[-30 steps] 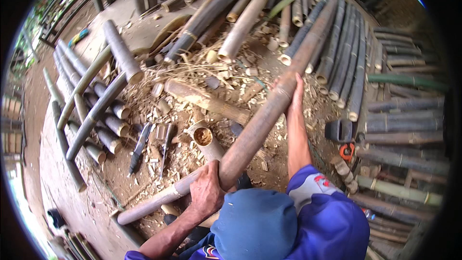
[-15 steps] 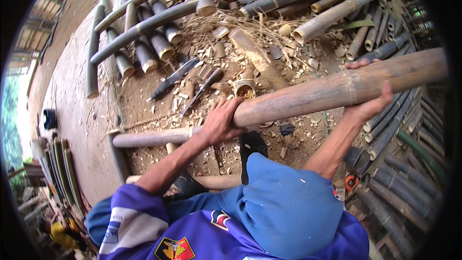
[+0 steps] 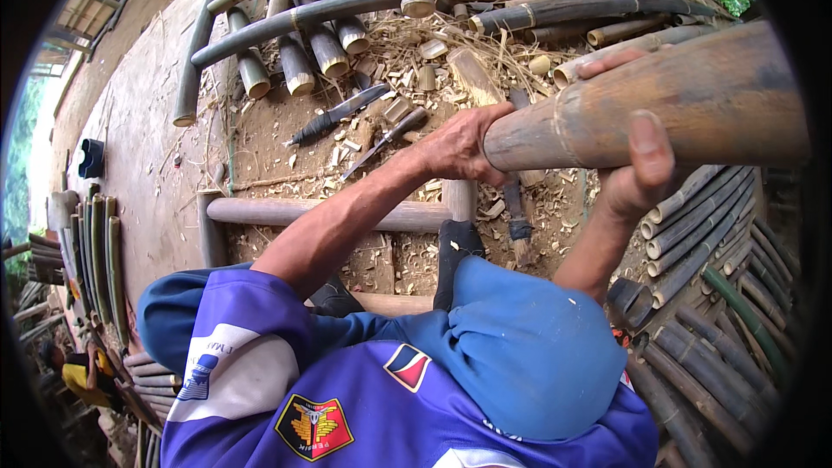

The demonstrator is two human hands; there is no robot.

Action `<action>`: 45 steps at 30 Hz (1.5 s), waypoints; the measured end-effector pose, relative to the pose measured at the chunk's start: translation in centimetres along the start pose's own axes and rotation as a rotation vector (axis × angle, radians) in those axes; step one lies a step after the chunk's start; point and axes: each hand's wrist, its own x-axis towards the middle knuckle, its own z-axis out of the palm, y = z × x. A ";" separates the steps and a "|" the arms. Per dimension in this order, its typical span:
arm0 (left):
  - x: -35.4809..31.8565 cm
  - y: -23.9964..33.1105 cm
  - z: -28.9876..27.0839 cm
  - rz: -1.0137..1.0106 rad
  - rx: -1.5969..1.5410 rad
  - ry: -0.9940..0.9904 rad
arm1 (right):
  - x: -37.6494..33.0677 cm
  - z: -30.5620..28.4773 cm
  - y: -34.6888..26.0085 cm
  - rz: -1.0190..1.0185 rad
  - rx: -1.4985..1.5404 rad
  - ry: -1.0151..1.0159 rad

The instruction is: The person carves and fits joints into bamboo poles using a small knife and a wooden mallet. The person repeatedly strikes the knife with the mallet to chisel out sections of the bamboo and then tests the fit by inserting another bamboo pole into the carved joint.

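Head view, as I watch remotely: thick brown bamboo pole (image 3: 659, 104) lies toward three o'clock, lifted. Left hand (image 3: 459, 146) cups its cut end, fingers curled; right hand (image 3: 637, 160) wraps underneath. I'd keep both grips firm, clear of the dark knives (image 3: 338, 114).
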 end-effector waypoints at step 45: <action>0.6 16.0 -1.6 0.184 -0.079 0.535 | 8.1 9.9 -13.5 -0.189 -0.241 0.030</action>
